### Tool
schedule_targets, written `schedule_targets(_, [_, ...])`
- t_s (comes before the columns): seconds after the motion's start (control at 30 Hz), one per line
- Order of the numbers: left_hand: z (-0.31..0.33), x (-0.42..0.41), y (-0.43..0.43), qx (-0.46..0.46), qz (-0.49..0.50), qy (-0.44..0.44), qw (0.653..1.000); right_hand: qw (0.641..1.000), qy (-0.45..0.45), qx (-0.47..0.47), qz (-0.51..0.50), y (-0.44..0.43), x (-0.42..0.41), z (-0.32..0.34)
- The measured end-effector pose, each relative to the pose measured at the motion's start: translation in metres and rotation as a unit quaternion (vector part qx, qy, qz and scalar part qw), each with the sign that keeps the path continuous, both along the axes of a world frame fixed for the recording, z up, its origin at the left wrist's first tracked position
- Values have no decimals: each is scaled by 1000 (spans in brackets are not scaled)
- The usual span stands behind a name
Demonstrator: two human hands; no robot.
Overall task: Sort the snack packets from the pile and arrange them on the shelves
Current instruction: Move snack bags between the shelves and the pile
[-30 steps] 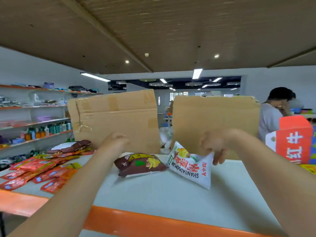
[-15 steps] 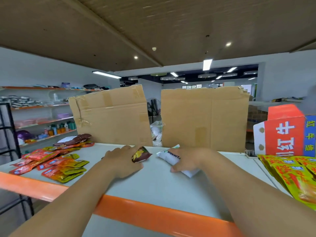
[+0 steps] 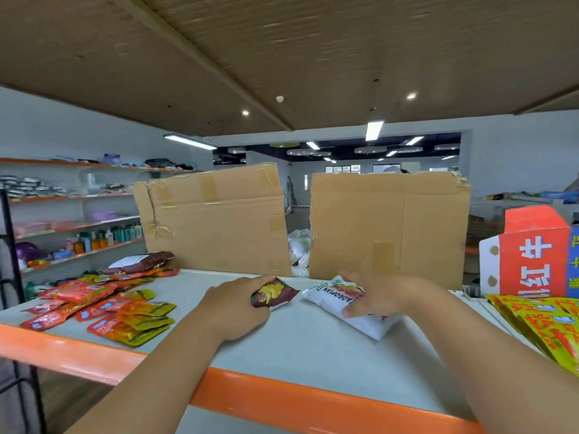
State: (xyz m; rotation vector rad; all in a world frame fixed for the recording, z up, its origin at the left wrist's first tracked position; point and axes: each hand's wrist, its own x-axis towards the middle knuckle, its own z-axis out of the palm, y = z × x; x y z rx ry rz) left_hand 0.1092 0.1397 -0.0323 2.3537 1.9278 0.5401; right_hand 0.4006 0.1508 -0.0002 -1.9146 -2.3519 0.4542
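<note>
My left hand (image 3: 233, 303) grips a brown snack packet (image 3: 275, 295) with yellow chips printed on it, low on the white shelf board (image 3: 313, 349). My right hand (image 3: 380, 297) lies on top of a white snack packet (image 3: 357, 317) with red and green print and holds it down on the shelf, fingers curled over its near edge. The two packets lie side by side, a small gap between them.
Red and yellow packets (image 3: 103, 311) are spread on the shelf's left part, with brown packets (image 3: 147, 261) behind them. Yellow packets (image 3: 545, 327) and a red and white carton (image 3: 529, 255) stand at the right. Two cardboard sheets (image 3: 216, 220) (image 3: 388, 227) close the back. An orange rim (image 3: 282, 399) edges the front.
Both hands have come down toward the front of the shelf with their packets. The white packet, held up by its corner a second ago, now lies flat under my right hand.
</note>
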Motion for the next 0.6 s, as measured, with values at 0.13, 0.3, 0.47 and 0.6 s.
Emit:
schedule_targets(0.13, [-5,-9,4,17,-27,-23,999,998,-6,10,-57,-3,15,7])
schedule_targets(0.3, [-5,-11,7,31,-24,5,999,997,-24,-8,-67,0,14,4])
schedule_targets(0.47, [0,-15,5,20,-46,-21,999,998,-39,-3,-40,2,8,5])
schedule_targets(0.6, [3,-14,1,12,-68,-38,997,999,-35,-3,-35,2,7,5])
